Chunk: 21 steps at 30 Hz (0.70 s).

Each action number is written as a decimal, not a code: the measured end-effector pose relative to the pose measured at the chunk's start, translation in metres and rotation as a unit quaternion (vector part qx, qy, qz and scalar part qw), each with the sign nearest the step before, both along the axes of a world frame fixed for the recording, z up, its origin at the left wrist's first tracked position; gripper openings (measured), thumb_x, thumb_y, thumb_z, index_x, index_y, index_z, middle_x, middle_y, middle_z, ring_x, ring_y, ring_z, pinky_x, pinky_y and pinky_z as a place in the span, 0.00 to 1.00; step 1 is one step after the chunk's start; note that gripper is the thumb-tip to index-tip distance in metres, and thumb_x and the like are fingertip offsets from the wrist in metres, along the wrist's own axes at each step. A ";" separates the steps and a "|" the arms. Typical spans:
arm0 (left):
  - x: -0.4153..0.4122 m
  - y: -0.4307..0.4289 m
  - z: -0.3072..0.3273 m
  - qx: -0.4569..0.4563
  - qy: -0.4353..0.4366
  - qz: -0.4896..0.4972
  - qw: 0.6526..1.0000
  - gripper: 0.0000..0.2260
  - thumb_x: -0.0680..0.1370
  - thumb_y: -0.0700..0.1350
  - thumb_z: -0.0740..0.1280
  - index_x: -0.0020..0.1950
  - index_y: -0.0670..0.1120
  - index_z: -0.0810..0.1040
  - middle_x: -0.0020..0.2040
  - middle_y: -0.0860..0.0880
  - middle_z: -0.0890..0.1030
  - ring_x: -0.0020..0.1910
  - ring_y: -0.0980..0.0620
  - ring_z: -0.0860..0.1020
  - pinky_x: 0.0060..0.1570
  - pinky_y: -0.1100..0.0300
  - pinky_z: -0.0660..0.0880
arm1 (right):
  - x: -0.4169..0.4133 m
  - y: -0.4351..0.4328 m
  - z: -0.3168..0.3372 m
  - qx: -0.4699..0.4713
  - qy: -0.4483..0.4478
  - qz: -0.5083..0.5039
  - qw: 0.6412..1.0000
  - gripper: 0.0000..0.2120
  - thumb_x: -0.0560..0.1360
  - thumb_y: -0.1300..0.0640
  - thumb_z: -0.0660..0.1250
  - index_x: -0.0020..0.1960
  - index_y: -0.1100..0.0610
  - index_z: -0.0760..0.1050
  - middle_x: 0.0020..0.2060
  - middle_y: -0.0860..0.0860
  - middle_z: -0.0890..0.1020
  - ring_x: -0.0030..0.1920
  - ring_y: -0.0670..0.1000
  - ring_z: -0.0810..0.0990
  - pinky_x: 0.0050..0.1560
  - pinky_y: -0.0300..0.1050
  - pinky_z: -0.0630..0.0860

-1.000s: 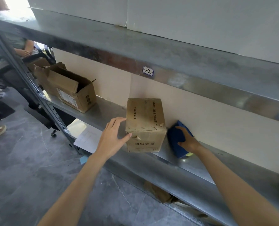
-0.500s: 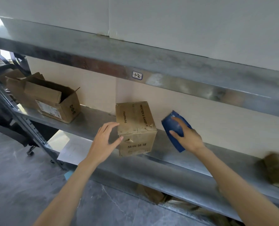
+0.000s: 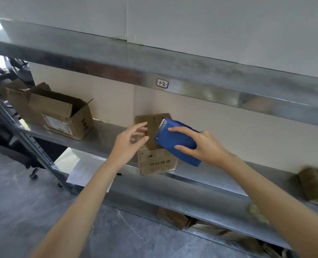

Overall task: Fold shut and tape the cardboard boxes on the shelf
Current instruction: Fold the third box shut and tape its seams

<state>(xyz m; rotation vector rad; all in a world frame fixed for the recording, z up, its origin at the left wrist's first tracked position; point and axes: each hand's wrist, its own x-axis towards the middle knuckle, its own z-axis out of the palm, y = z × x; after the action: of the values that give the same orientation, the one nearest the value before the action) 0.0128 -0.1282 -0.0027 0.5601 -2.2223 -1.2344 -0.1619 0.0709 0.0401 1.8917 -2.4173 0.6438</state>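
Head view: the small box sits on the shelf, flaps down. The right grip curls round the blue tape dispenser above it; the left grip hovers spread alongside. The cardboard is probably light and stiff; steady it by its side walls.

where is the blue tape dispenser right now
Centre of the head view: the right hand grips the blue tape dispenser over the small closed cardboard box.

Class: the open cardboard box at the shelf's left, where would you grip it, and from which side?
I'd grip the open box by the top rim of its right end wall, coming from the right. The top is open, so fingers can hook inside, and bare shelf lies beside it.
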 end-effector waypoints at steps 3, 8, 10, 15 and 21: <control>-0.001 -0.001 0.008 0.044 -0.035 -0.047 0.997 0.18 0.81 0.42 0.65 0.71 0.52 0.74 0.64 0.56 0.79 0.61 0.58 0.78 0.62 0.62 0.72 | 0.008 -0.005 -0.001 0.018 0.025 0.043 0.999 0.23 0.77 0.42 0.63 0.71 0.34 0.64 0.23 0.50 0.71 0.25 0.51 0.68 0.26 0.37 0.63; 0.001 -0.002 0.014 0.117 -0.059 -0.112 0.985 0.18 0.84 0.36 0.57 0.71 0.48 0.74 0.66 0.53 0.78 0.62 0.64 0.76 0.62 0.68 0.71 | 0.020 -0.005 0.005 0.024 0.071 0.116 0.990 0.23 0.78 0.47 0.65 0.72 0.38 0.67 0.21 0.49 0.63 0.22 0.49 0.59 0.25 0.34 0.58; 0.005 -0.003 0.013 0.151 -0.072 -0.130 0.977 0.17 0.84 0.37 0.56 0.69 0.49 0.76 0.63 0.53 0.80 0.62 0.59 0.78 0.62 0.62 0.74 | 0.022 -0.003 0.008 0.026 0.076 0.133 0.988 0.23 0.78 0.49 0.65 0.72 0.40 0.68 0.21 0.48 0.62 0.22 0.49 0.58 0.25 0.35 0.57; 0.012 0.000 0.009 0.196 -0.059 -0.133 0.970 0.13 0.84 0.36 0.59 0.62 0.46 0.80 0.57 0.49 0.83 0.59 0.52 0.80 0.58 0.58 0.79 | 0.025 0.002 0.014 0.036 0.084 0.133 0.987 0.23 0.79 0.50 0.65 0.73 0.41 0.68 0.21 0.52 0.66 0.22 0.49 0.58 0.25 0.43 0.63; 0.010 0.003 0.008 0.148 -0.044 -0.126 0.980 0.13 0.81 0.35 0.63 0.57 0.51 0.81 0.53 0.56 0.84 0.54 0.59 0.81 0.51 0.65 0.78 | 0.029 0.006 0.016 0.057 0.095 0.134 0.985 0.23 0.80 0.49 0.64 0.73 0.39 0.65 0.23 0.53 0.71 0.23 0.50 0.61 0.26 0.43 0.65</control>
<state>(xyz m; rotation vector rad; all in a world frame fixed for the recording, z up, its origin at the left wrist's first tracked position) 0.0231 -0.1252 0.0050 0.4618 -2.2488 -1.7199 -0.1332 0.0767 0.0557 2.2333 -2.1478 0.3151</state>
